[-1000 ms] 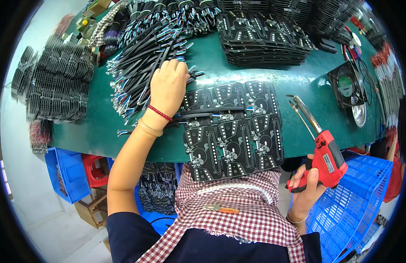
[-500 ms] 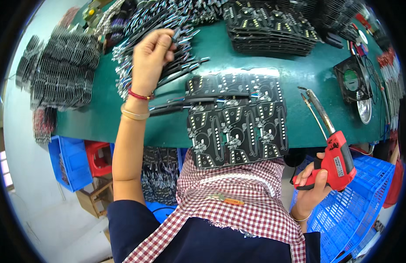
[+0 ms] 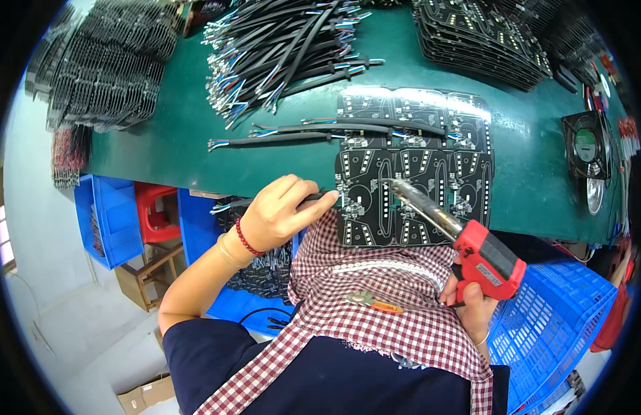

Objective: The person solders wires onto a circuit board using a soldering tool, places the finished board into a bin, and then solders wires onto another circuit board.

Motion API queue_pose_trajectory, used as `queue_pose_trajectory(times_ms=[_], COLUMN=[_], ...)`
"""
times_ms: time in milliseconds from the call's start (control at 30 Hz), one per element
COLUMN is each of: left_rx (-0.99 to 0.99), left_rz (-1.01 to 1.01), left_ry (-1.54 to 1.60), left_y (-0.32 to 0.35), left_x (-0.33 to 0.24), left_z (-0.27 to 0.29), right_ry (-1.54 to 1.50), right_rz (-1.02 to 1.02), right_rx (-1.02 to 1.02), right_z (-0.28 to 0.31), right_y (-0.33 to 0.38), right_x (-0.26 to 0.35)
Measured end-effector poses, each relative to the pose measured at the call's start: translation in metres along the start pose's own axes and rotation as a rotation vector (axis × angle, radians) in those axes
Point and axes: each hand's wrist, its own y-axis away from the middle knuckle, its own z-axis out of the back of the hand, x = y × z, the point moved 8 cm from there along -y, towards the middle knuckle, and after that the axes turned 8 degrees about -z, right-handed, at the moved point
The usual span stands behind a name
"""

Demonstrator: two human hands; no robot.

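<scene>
Pinched in my left hand (image 3: 282, 211) is a black-sleeved wire cable (image 3: 232, 205); one end sticks out at the left, and the other reaches the near-left edge of a black circuit board panel (image 3: 365, 225). My right hand (image 3: 478, 308) grips a red soldering gun (image 3: 492, 261) by its handle. Its metal tip points left, above the middle of the panel; whether it touches cannot be told. Several black-sleeved cables (image 3: 282, 140) lie across the panel's far half, their stripped coloured ends along a row of pads. The panel's near edge overhangs the table toward my checked apron.
A heap of sleeved cables (image 3: 286, 59) lies at the back of the green table (image 3: 185, 152). Stacked panels (image 3: 483, 45) stand back right, more boards (image 3: 109, 76) back left. At right is a black fan (image 3: 587, 146). Below are a blue crate (image 3: 552, 325) and a red stool (image 3: 156, 211).
My left hand has come down from the cable heap to the panel's near-left edge with a cable. The soldering gun has swung left, its tip now over the panel.
</scene>
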Motion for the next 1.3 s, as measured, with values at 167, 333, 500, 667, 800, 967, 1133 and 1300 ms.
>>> queue_pose_trajectory(times_ms=[167, 333, 500, 667, 800, 967, 1133, 1300], left_rx=[-0.073, -0.086, -0.083, -0.073, -0.074, -0.039, -0.029, -0.013], left_rz=[-0.027, -0.060, -0.058, -0.050, -0.056, -0.049, -0.047, -0.047], left_ry=[0.010, 0.040, 0.077, 0.099, 0.086, 0.078, 0.079, 0.057], left_y=[0.007, 0.004, 0.005, 0.004, 0.003, 0.003, 0.001, -0.001], left_x=[0.003, 0.003, 0.005, 0.005, 0.004, 0.003, 0.002, 0.000], left_z=[-0.006, -0.006, -0.007, -0.008, -0.007, -0.010, -0.009, -0.008], right_ry=[0.117, 0.128, 0.142, 0.217, 0.247, 0.325, 0.319, 0.290], right_rz=[-0.011, 0.018, 0.022, 0.019, 0.085, 0.119, 0.094, 0.103], right_rx=[0.106, 0.112, 0.069, 0.093, 0.064, 0.078, 0.073, 0.056], right_z=[-0.021, -0.027, -0.026, -0.028, -0.027, -0.025, -0.026, -0.026], right_y=[-0.001, 0.001, 0.004, 0.004, 0.008, 0.009, 0.011, 0.013], right_x=[-0.013, -0.020, -0.023, -0.026, -0.024, -0.026, -0.023, -0.017])
